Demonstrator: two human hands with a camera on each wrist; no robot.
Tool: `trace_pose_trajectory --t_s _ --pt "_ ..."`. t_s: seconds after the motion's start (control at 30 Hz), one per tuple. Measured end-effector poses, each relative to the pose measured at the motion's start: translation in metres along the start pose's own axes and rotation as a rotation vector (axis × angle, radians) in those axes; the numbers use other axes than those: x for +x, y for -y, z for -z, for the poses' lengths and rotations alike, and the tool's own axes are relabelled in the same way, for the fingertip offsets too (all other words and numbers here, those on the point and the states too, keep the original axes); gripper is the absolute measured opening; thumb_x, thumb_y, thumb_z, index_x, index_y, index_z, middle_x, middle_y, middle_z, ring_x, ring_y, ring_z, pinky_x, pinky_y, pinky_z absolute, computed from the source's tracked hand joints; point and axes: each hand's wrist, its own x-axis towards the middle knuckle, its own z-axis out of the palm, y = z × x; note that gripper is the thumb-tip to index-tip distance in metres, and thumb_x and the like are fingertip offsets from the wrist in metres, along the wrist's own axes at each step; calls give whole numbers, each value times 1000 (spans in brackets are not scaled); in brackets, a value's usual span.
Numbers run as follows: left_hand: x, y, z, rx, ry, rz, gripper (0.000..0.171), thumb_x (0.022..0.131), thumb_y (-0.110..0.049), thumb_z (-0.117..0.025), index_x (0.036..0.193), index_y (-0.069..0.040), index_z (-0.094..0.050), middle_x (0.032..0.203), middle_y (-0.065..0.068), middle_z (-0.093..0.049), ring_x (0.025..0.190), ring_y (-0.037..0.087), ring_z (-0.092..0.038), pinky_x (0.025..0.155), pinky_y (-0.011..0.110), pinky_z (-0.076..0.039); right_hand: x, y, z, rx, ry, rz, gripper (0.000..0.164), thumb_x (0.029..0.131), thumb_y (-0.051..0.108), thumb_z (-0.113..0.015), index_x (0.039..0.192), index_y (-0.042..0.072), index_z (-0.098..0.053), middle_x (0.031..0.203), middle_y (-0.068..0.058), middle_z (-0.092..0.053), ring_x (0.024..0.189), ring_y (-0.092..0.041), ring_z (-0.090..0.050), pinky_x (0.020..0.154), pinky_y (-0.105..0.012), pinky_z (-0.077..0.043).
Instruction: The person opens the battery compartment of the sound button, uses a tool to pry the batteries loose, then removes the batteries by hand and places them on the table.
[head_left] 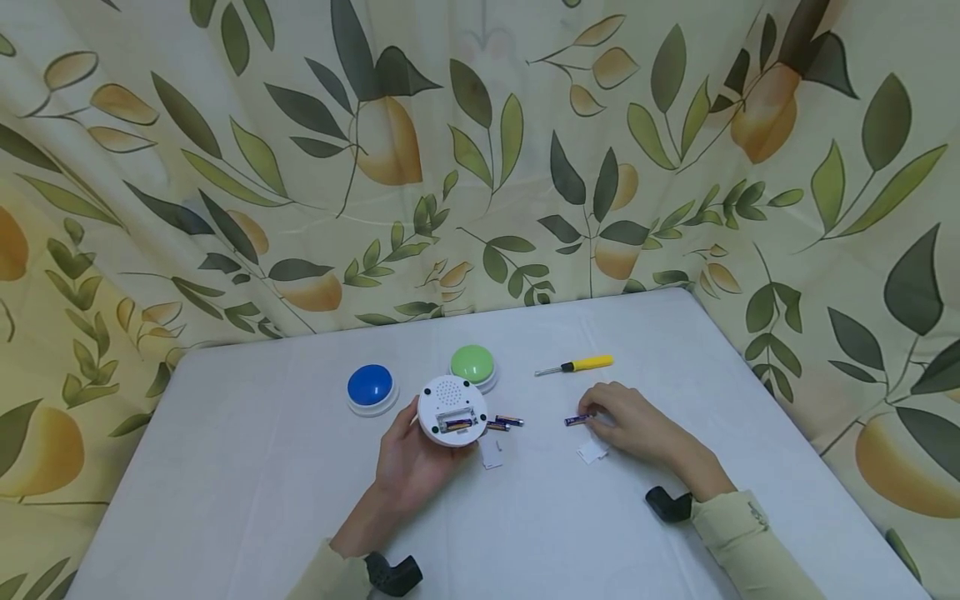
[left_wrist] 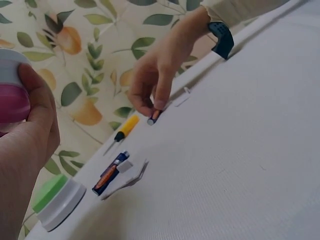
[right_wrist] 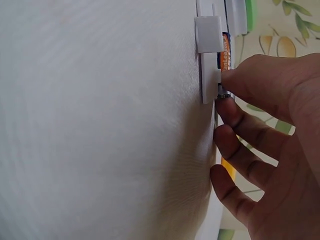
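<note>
Pinching a small battery [head_left: 577, 421] between thumb and forefinger, the right hand [head_left: 630, 425] is low over the right part of the bench [head_left: 262, 467], its other fingers [right_wrist: 231, 192] loosely bent, holding nothing else. Orange print with white letters runs along the battery's dark blue wrapper; in the right wrist view a few can be read, roughly "anLea", while the rest is covered by a white piece and the thumb. I cannot tell whether the battery touches the cloth.

The left hand [head_left: 416, 467] has its fingers curled round a white button case [head_left: 450, 392], turned underside up, with the pink dome [left_wrist: 13, 102] showing in the left wrist view. Its battery slot [head_left: 459, 414] faces upward, uncovered, and one battery [head_left: 457, 425] shows inside. No writing can be made out on the case.

Counted out, there are three buttons: the held one, a blue button [head_left: 371, 387] to its left and a green button [head_left: 473, 364] just behind it. Four batteries show: the pinched one, the one in the slot and two loose batteries [head_left: 510, 421] lying together right of the case. Small white plastic pieces lie in two spots, one near the loose batteries [head_left: 492, 452], one near the right hand [head_left: 592, 451]; their exact number is unclear. One yellow-handled screwdriver [head_left: 588, 364] lies behind the right hand.
</note>
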Motion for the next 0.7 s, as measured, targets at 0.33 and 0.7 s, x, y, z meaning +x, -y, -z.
trace_pose_trajectory --t_s 0.33,0.7 --pt "3 3 -3 29 -5 -31 60 111 -50 -10 167 -32 -1 174 8 -8 148 26 -31 110 31 -44 0 7 2 -14 -11 -16 15 96 12 -72 106 23 -70 104 10 -67 102 -15 -59 94 -44 -53" --pt "9 10 -6 57 14 -135 59 111 -41 -12 167 -28 -1 175 8 -6 157 33 -20 118 39 -41 2 29 9 18 -52 14 14 98 9 -70 106 20 -71 107 7 -69 99 -14 -60 90 -40 -54"
